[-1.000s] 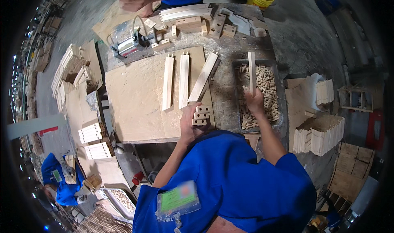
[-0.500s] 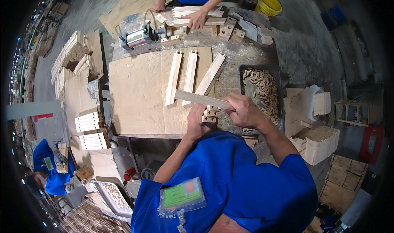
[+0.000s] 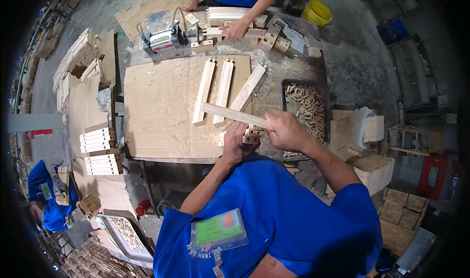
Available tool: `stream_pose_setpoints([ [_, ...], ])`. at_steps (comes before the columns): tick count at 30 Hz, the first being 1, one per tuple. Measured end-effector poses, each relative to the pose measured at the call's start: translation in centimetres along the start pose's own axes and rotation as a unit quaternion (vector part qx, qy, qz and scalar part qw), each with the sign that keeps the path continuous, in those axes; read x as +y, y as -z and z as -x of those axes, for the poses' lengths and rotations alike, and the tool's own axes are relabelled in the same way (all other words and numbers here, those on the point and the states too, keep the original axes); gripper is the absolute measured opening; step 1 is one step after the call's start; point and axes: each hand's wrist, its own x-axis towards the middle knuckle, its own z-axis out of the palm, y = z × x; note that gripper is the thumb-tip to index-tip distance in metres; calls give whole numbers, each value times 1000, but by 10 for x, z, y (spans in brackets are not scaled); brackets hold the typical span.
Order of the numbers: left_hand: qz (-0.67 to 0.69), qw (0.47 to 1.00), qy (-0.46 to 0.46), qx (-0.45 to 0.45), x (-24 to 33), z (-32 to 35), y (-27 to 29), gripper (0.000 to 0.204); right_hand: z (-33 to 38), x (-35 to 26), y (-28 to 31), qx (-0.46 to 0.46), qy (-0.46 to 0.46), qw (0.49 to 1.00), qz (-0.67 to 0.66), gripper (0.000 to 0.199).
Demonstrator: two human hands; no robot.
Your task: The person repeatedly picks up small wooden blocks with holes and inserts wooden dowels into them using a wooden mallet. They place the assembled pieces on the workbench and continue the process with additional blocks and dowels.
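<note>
My right hand (image 3: 285, 130) grips one end of a long pale wooden slat (image 3: 230, 114) that lies level across the near table edge. My left hand (image 3: 236, 142) is closed around a small wooden block (image 3: 252, 133) with dowel holes, held right under the slat's end. Three more slats (image 3: 223, 90) with dowel pegs at their far ends lie side by side on the plywood sheet (image 3: 159, 109) just beyond my hands.
A dark tray of wooden dowel pegs (image 3: 306, 106) sits to the right. Across the table another person's hand (image 3: 236, 30) rests on stacked wood pieces beside a small machine (image 3: 160, 38). Stacks of cut wood (image 3: 100, 150) stand at left and right; a yellow bucket (image 3: 317, 12) is beyond.
My right hand brought a slat from the peg tray across to my left hand and the block; now both hands hold slat and block together near the table edge.
</note>
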Motion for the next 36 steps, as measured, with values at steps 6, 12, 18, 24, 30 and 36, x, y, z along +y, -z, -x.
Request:
stream_pose_setpoints([
  [6,-15,1000,3,11,-1,4,3,64,4,-18,20,14,-114,991,-72,16],
  [12,-34,999,15,-7,-3,7,7,69,4,-11,40,56,-79,994,-43,20],
  [18,-32,999,9,10,-6,10,5,71,9,15,11,-1,-106,994,8,19],
  [24,-30,999,-7,29,-5,9,8,72,7,1,5,-19,-176,972,-155,19],
  [30,-28,1000,10,8,-1,8,12,72,12,6,10,10,-174,958,-227,20],
  [36,-31,999,10,2,-3,10,8,69,-10,-17,15,51,13,996,-70,14],
])
